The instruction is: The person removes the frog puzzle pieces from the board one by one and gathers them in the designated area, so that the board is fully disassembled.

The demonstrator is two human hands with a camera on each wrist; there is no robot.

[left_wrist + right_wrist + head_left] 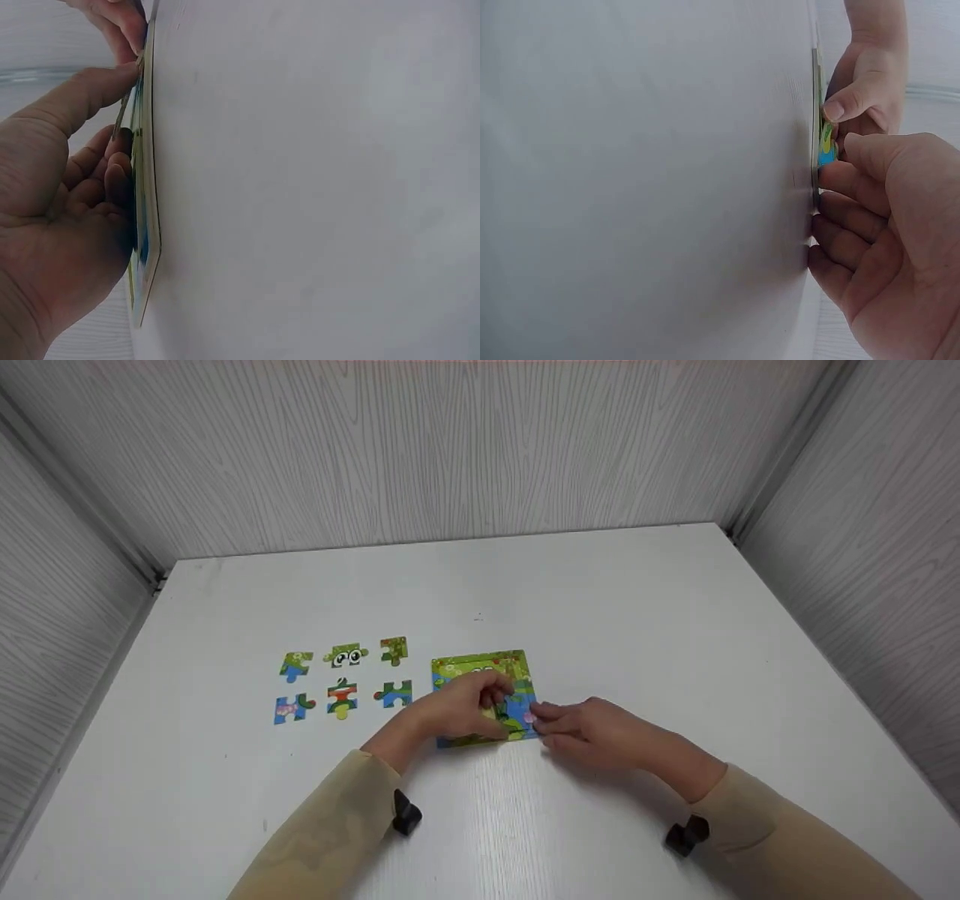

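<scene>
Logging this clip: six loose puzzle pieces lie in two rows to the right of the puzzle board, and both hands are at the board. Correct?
Not quite. In the head view the six loose pieces lie to the left of the board, not the right. Both the left hand and right hand are at the board.

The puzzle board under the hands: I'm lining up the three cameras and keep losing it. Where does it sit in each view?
Head: puzzle board lies flat at the centre of the white table, partly under the left hand.
Left wrist: seen edge-on as a thin strip, left of centre.
Right wrist: thin edge, upper right.
Shared landmark: the lifted piece that both hands, including the right hand, pinch.
</scene>
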